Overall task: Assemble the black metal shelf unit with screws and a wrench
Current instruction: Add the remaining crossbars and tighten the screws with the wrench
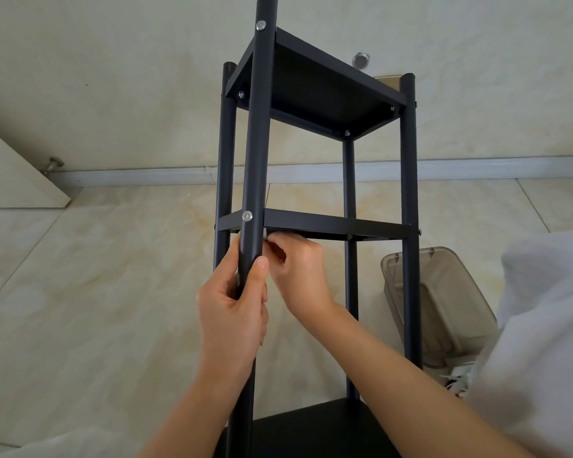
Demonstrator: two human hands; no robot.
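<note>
The tall black metal shelf unit (311, 223) fills the middle of the frame, its four round posts running up past the top edge, with one tray near the top, one across the centre and a third at the bottom edge. The left hand (235, 309) is wrapped round the nearest black round post (257, 153) just below the silver screw head (247, 216) at the middle black tray (338, 224). The right hand (298, 262) is tucked up under that tray's near corner, fingers curled in behind the post on something small and pale; whether that is a wrench or a nut I cannot tell, since the post hides it.

It looks like this corner joint is being tightened. To do it well I'd keep the post held firm so it cannot twist, keep the tray level against the post, and turn in short strokes, snugging the joint without stripping the thread.

The floor (96, 276) is glossy cream marble-look tile with a pale skirting strip (146, 175) along the wall. At the left edge is the corner of a cream cabinet (14, 180) on a small metal foot. At lower right stands a smoky translucent plastic bin (444, 305) behind a post, with white fabric (543, 325) bulking at the right edge
</note>
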